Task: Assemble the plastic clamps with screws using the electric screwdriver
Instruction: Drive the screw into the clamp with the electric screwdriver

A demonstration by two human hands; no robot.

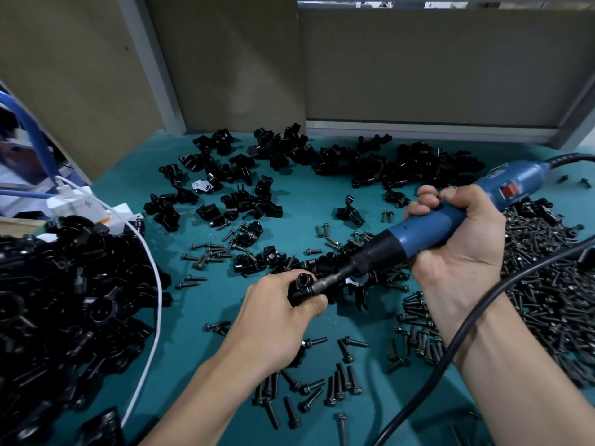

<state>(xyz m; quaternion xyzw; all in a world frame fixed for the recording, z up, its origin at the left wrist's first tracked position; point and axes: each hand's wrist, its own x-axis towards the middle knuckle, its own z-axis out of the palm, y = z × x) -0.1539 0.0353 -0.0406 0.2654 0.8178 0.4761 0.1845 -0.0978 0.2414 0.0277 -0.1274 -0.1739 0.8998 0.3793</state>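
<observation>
Plastic clamp (301, 286): gripped in left hand (277, 313), fingers curled round it, over the worktop (306, 194).
Electric screwdriver (428, 225): right hand (460, 239) fingers wrapped round its barrel, bit touching the clamp.
Screws (547, 284): heaped right of the clamp.

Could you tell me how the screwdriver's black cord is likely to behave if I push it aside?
Probably floppy: the black cord lies in a loose curve rather than straight. Pushed, it would likely sweep loose screws along the mat. It may tug back, being attached to the screwdriver that the right hand grips.
</observation>
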